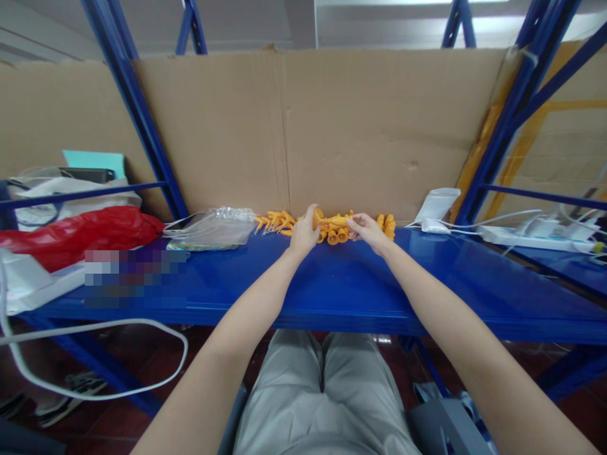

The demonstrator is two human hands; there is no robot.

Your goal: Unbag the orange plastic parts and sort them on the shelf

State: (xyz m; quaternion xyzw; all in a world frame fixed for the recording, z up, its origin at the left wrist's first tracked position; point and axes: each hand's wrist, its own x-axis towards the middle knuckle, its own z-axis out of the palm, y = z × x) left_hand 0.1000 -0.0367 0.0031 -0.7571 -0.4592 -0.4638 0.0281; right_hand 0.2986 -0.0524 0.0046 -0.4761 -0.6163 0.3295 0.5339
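A heap of small orange plastic parts lies at the back of a blue metal shelf, against a cardboard wall. My left hand is curled around the left end of the heap, fingers closed on some parts. My right hand pinches the right side of the same cluster. More orange parts lie loose just to the left, and a few sit to the right of my right hand.
A clear plastic bag lies left of the parts, beside a red bag and white bags. White packets, cables and a power strip sit at the right. Blue rack uprights frame the shelf. My knees are below the shelf edge.
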